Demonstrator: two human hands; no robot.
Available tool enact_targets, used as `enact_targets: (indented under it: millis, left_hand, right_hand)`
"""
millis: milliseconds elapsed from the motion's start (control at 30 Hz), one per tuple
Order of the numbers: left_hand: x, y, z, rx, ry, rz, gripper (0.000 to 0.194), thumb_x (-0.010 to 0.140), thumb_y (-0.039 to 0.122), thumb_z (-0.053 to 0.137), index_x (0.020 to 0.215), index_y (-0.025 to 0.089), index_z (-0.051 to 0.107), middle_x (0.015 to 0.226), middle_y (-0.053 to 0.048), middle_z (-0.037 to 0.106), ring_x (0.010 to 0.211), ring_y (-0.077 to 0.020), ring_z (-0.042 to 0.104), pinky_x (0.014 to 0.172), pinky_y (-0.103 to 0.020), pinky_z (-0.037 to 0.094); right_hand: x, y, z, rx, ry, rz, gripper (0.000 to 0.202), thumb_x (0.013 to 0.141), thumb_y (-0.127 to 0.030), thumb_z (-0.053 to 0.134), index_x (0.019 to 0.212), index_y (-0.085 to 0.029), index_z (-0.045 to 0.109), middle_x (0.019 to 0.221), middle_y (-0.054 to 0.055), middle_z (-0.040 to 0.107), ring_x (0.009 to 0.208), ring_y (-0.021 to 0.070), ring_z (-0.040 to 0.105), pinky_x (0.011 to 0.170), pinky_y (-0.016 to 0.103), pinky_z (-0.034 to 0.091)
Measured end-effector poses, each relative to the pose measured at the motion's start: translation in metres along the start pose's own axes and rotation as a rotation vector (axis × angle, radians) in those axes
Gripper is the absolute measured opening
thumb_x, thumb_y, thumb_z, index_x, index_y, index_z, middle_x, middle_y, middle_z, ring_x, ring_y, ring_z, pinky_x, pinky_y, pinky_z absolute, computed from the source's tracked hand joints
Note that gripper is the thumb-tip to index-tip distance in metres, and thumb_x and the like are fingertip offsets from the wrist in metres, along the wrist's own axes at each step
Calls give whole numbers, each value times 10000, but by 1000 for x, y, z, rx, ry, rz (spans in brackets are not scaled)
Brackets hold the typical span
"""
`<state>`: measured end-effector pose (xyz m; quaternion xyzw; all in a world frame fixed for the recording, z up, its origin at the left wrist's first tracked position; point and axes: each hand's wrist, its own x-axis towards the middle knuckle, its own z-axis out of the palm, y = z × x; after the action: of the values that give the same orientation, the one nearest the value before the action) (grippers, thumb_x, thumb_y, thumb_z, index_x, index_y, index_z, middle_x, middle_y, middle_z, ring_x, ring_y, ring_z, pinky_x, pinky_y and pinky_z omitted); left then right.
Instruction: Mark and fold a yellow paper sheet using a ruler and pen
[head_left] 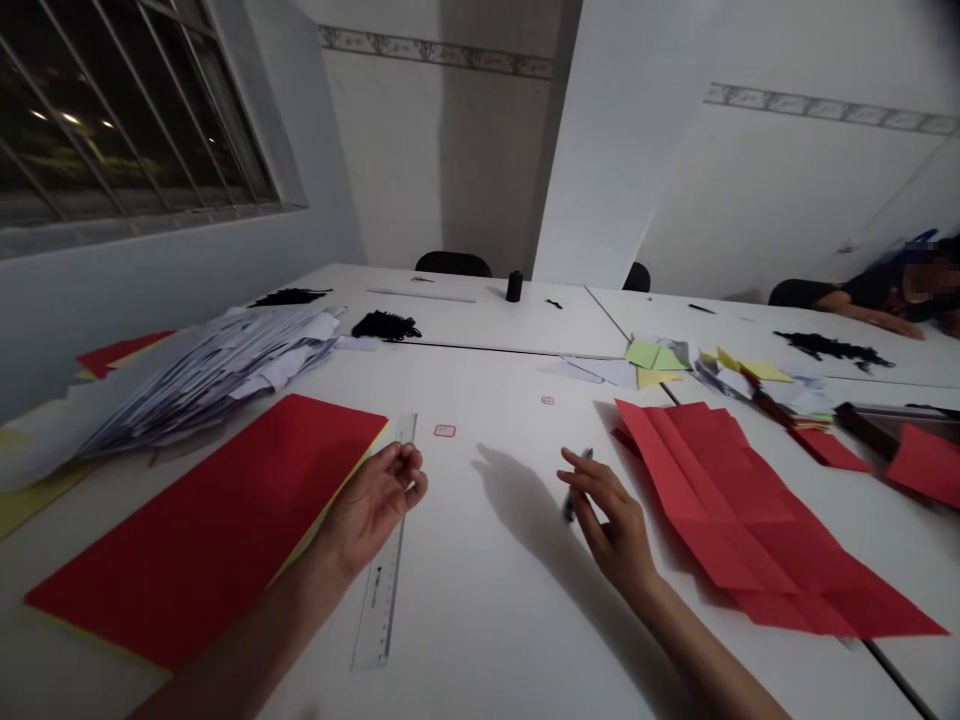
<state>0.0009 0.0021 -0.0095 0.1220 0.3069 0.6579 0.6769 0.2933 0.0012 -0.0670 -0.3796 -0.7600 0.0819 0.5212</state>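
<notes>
Open tabletop separates half-curled left hand, over a ruler, from spread right hand near an edge of creased paper.

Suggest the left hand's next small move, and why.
Perhaps lower the left hand onto the long, clear plastic ruler: the hand looks empty, its fingers loosely curled, and in view it overlaps the ruler, which lies beside the large red rectangular paper sheet.

dim indoor light | dark window | soft shadow on table | edges stretched
</notes>
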Motion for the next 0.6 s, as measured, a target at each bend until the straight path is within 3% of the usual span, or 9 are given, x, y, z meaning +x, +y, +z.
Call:
enact_targets:
  millis: [167,400,600]
  left_hand:
    - [6,-9,-10,-18,-45,-33,81,767,28,635,748,96,595,790,-35,558,698,-107,573,610,-220,538]
    - [4,-9,-18,-38,-122,-150,164,702,46,731,689,113,581,730,-1,531,653,-83,543,615,-211,529]
    - [3,-9,-17,-49,-106,-197,230,629,-13,748,628,125,565,691,24,520,610,-61,529,589,-182,514]
  right_hand:
    - [-1,5,11,39,-22,29,304,888,-115,492,1115,-260,634,1215,104,638,1084,223,614,747,375,575]
    - [-15,16,6,68,-54,169,251,903,-163,511,1099,-258,637,1216,83,645,1096,230,616,850,431,551]
    - [-16,10,7,56,-121,152,268,903,-163,500,1108,-257,645,1190,86,659,1087,232,627,841,407,562]
